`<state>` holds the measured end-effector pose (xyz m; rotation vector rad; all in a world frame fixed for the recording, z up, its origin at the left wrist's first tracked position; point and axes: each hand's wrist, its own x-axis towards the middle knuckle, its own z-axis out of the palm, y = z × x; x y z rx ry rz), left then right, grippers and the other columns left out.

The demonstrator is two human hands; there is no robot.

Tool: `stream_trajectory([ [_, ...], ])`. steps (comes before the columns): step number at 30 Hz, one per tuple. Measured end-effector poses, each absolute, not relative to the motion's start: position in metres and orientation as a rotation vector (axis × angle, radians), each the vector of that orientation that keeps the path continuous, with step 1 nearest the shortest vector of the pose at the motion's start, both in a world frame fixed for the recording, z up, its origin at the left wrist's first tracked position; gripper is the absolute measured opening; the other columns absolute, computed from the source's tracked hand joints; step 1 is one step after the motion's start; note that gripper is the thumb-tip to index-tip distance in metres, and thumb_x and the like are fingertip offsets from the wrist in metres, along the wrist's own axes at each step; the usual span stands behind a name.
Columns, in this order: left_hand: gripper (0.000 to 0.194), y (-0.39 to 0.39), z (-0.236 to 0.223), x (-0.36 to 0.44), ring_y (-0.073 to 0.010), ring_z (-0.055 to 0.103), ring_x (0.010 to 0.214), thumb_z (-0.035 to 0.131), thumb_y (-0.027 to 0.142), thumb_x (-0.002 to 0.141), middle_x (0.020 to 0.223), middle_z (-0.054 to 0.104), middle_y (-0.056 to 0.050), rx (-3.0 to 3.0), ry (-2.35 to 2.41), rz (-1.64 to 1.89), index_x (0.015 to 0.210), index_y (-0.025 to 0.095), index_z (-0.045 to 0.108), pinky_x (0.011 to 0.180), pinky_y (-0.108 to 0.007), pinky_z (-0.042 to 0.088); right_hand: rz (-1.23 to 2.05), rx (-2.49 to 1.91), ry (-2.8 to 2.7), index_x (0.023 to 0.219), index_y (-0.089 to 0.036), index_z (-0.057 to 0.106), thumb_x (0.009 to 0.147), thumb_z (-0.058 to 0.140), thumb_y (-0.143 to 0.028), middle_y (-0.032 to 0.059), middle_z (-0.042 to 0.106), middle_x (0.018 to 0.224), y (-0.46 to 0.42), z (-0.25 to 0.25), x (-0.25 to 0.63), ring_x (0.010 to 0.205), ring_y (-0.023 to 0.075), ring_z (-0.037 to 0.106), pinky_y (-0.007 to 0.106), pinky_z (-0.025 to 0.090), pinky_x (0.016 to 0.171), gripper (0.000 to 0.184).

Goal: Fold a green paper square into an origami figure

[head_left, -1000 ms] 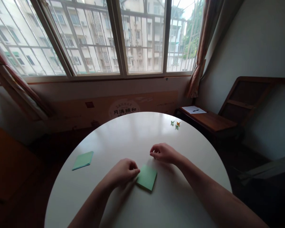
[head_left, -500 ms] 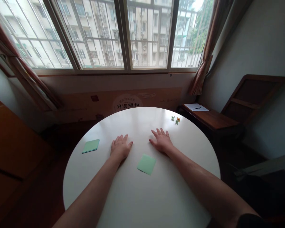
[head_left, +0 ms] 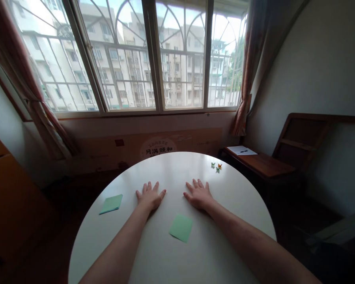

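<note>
My left hand (head_left: 150, 197) lies palm down on the white round table (head_left: 171, 264), its fingers spread and nothing held. To its left is a stack of green square paper (head_left: 111, 203). My right hand (head_left: 198, 194) also rests flat on the tabletop, fingers apart, holding nothing. A single green paper square (head_left: 181, 228) lies between my forearms, nearer to me than both hands and touched by neither. Beyond my right hand, close to the far right rim, sit three tiny folded paper figures: two green ones (head_left: 217, 170) and an orange one (head_left: 219, 166).
A wooden chair (head_left: 263, 165) stands past the table at the right, with a white paper sheet (head_left: 239, 150) and a dark pen (head_left: 243, 152) on its seat. A cardboard box (head_left: 130, 148) with printed characters lies under the barred window. An orange-brown cabinet (head_left: 12, 209) is at the left.
The view has tilted upward, so the table and hands appear lower in the picture. The fingers of my left hand look more spread. The papers and folded figures keep their places on the table.
</note>
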<state>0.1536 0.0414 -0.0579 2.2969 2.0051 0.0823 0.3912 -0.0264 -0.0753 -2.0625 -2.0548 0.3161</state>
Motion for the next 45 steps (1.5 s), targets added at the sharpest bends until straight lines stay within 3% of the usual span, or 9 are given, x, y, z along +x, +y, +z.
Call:
stream_trajectory([
  [13,0.071,0.043,-0.058,0.150,-0.0386,0.016,0.152,0.035,0.061,0.095,0.164,0.021,-0.018,2.290,2.049,0.122,0.156,0.024,0.033,0.114,-0.070,0.013,0.319,-2.153,-1.921,0.157,-0.029,0.029,0.098,0.034,-0.065,0.0124,0.018,0.167,-0.003,-0.077,0.385,0.153,0.0381,0.009,0.067,0.000,0.115,0.070],
  [19,0.059,0.041,-0.059,0.147,-0.0381,0.030,0.147,0.047,0.055,0.098,0.158,0.037,-0.017,2.319,2.077,0.265,0.148,0.023,0.047,0.114,-0.069,0.022,0.254,-2.094,-1.880,0.154,-0.030,0.037,0.098,0.039,-0.063,0.0141,0.024,0.165,-0.003,-0.083,0.383,0.151,0.0395,0.015,0.068,0.002,0.115,0.065],
  [21,0.052,0.037,-0.058,0.145,-0.0355,0.040,0.140,0.054,0.049,0.097,0.151,0.047,-0.015,2.356,2.095,0.368,0.140,0.019,0.053,0.113,-0.065,0.030,0.206,-2.051,-1.849,0.151,-0.027,0.042,0.098,0.047,-0.060,0.0138,0.032,0.161,-0.004,-0.084,0.382,0.150,0.0389,0.021,0.068,0.007,0.116,0.062],
  [23,0.043,0.032,-0.057,0.143,-0.0314,0.050,0.131,0.059,0.042,0.097,0.141,0.054,-0.013,2.413,2.104,0.490,0.132,0.017,0.058,0.109,-0.058,0.039,0.146,-2.000,-1.805,0.145,-0.022,0.048,0.098,0.057,-0.050,0.0132,0.040,0.156,-0.007,-0.084,0.382,0.144,0.0374,0.033,0.066,0.019,0.116,0.056],
  [26,0.031,0.024,-0.055,0.139,-0.0265,0.059,0.117,0.060,0.034,0.097,0.130,0.060,-0.011,2.491,2.092,0.611,0.123,0.017,0.062,0.099,-0.050,0.050,0.068,-1.883,-1.768,0.136,-0.020,0.055,0.098,0.061,-0.035,0.0120,0.051,0.144,-0.013,-0.083,0.383,0.128,0.0313,0.052,0.057,0.042,0.107,0.041],
  [29,0.026,0.018,-0.054,0.135,-0.0238,0.063,0.108,0.059,0.031,0.098,0.123,0.063,-0.010,2.521,2.077,0.620,0.119,0.016,0.063,0.092,-0.045,0.054,0.056,-1.764,-1.791,0.125,-0.019,0.061,0.099,0.060,-0.031,0.0105,0.060,0.131,-0.019,-0.084,0.384,0.113,0.0254,0.061,0.048,0.053,0.096,0.029],
  [35,0.029,0.015,-0.053,0.132,-0.0228,0.064,0.104,0.060,0.033,0.097,0.122,0.063,-0.010,2.467,2.080,0.564,0.121,0.016,0.061,0.088,-0.043,0.056,0.178,-1.688,-1.813,0.122,-0.015,0.062,0.098,0.062,-0.034,0.0083,0.064,0.121,-0.022,-0.089,0.388,0.101,0.0242,0.066,0.042,0.057,0.085,0.030],
  [45,0.032,0.016,-0.056,0.130,-0.0233,0.064,0.104,0.062,0.034,0.097,0.123,0.062,-0.010,2.377,2.037,0.451,0.124,0.017,0.060,0.087,-0.043,0.056,0.267,-1.693,-1.830,0.122,-0.016,0.062,0.098,0.063,-0.032,0.0089,0.063,0.124,-0.037,-0.086,0.383,0.102,0.0236,0.066,0.041,0.057,0.085,0.029],
])
